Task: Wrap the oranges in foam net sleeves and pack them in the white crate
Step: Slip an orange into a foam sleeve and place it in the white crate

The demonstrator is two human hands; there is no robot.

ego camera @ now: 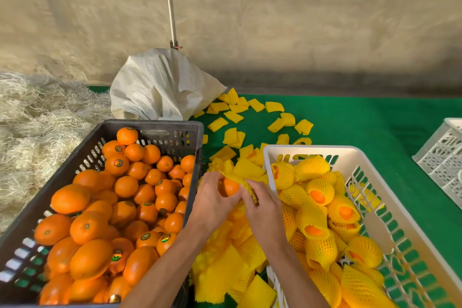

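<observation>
A green felt-like mat (362,120) covered the work surface in front of a rough concrete wall (250,20). Nearest the camera, flat yellow foam net sleeves (225,270) lay heaped between the two crates, probably so that either hand could take one without reaching. Just above that heap the left hand (212,204) curled round a bare round orange (230,187), steadying it, while the right hand (262,210) pinched the stretched yellow foam net sleeve (247,186) and drew it over the fruit; the sleeve covered the orange's far and right side only, so the wrapping looked partly done. To the left stood a dark slotted plastic crate (160,127), heaped with unwrapped oranges (105,220), many bearing small round stickers. To the right sat the white slotted plastic crate (300,151), already holding many sleeved oranges (320,190) piled loosely, their orange ends showing through the open sleeve mouths. Farther back, more loose sleeves (250,112) were scattered over the mat, spilling from a slumped white woven sack (160,85). A second white crate (442,155) stood at the right edge, and pale straw-like fibre (37,120) was piled at the far left.
</observation>
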